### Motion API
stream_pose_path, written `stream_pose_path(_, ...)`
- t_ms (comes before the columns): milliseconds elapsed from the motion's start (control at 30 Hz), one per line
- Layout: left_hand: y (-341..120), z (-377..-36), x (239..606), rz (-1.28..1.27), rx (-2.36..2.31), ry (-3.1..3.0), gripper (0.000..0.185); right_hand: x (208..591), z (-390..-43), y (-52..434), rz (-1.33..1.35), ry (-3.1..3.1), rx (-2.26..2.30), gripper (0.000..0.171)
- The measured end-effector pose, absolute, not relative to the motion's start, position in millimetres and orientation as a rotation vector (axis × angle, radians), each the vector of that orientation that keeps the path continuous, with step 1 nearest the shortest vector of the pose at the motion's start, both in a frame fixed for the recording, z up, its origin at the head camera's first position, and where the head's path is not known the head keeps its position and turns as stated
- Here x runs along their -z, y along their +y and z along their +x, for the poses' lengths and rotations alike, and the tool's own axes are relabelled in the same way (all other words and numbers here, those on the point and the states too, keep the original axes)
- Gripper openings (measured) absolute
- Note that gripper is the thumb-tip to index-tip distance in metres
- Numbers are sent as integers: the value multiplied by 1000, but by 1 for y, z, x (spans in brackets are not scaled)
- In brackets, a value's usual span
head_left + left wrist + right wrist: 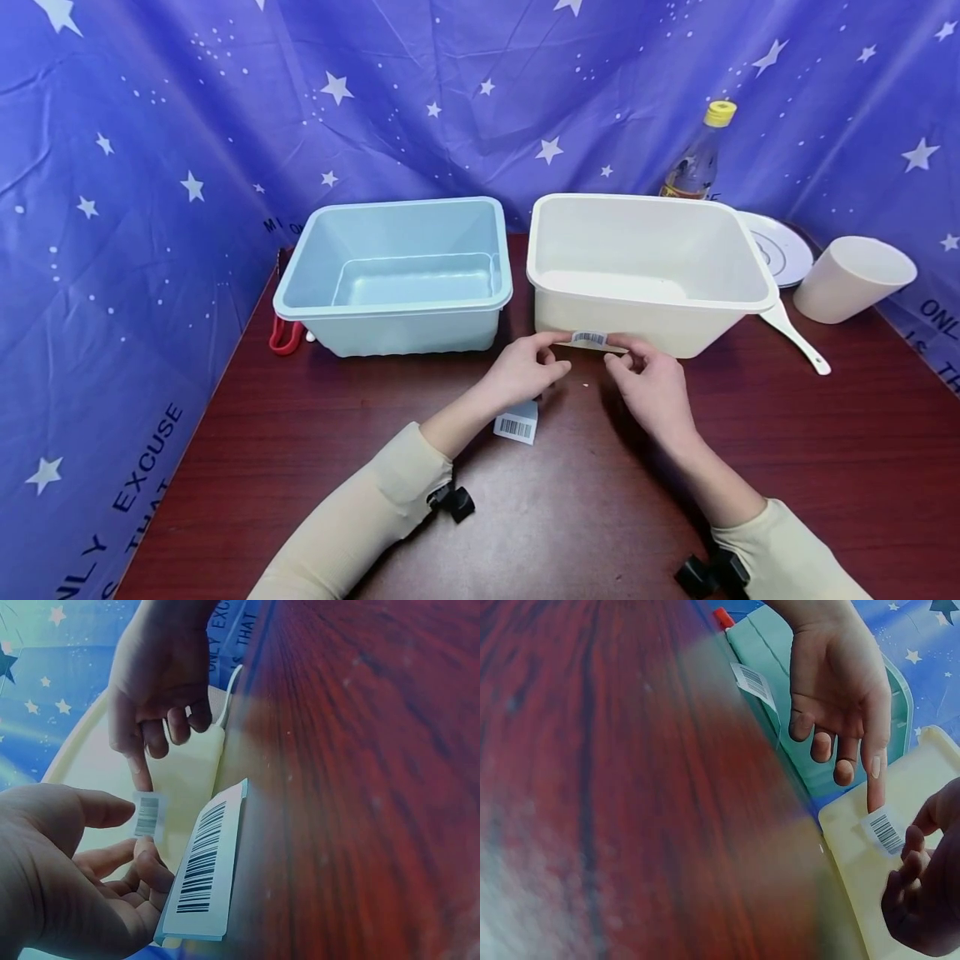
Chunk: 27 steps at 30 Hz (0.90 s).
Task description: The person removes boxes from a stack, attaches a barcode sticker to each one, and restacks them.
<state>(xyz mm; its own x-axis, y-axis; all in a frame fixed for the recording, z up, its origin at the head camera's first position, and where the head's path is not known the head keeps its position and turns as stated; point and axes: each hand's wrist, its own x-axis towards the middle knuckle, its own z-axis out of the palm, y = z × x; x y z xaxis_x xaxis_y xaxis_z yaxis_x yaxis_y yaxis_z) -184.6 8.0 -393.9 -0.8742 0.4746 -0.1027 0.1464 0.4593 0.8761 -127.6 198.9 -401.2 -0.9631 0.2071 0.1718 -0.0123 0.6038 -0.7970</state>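
Note:
A small white barcode label (589, 338) lies flat on the front wall of the cream-white plastic bin (553, 310). My left hand (525, 367) touches the label's left end with an extended index finger. From the other side, my right hand (654, 390) presses the right end with its own index finger. The remaining fingers of both hands are bent and loose. In the right wrist view the label (886, 834) shows between the two fingertips. A backing sheet with a larger barcode label (516, 423) rests on the table beside my left wrist.
A light blue bin (390, 310) stands left of the white one, with a red-handled item (285, 337) beside it. Behind and right of the white bin are a yellow-capped bottle (693, 162), a plate (783, 250), a white utensil handle (798, 337) and a white cup (843, 283).

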Motion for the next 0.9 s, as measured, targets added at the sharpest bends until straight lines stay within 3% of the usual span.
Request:
stream_pose_path(567, 8, -184, 393, 515, -1409, 2348, 40, 399, -126, 199, 11, -2714, -1095, 34)
stream_pose_path(900, 9, -183, 392, 517, -1391, 2325, 47, 393, -122, 199, 21, -2783, -679, 35)
